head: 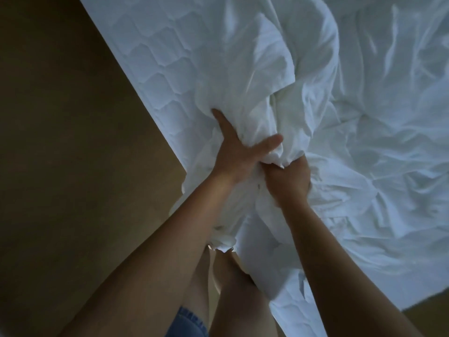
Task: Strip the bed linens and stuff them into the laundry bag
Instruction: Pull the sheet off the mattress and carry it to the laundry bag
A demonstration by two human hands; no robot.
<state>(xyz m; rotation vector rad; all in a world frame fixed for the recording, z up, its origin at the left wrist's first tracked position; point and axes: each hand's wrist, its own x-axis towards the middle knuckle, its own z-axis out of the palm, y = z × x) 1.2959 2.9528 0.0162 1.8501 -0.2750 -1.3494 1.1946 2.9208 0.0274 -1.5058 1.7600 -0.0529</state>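
A white bed sheet (279,76) lies crumpled in folds across the bed. Both hands hold a gathered bunch of it at the bed's near edge. My left hand (237,152) grips the bunch from the left, thumb stretched over the cloth and fingers tucked under a fold. My right hand (288,180) is fisted round the same bunch just to the right, the two hands touching. Part of the sheet hangs down between my forearms. To the left, the quilted white mattress cover (155,66) is laid bare. No laundry bag is in view.
Brown floor (60,142) fills the left side along the bed's edge. More rumpled white linen (388,132) covers the right half of the bed. My bare legs and denim shorts (189,322) show at the bottom, close against the bed.
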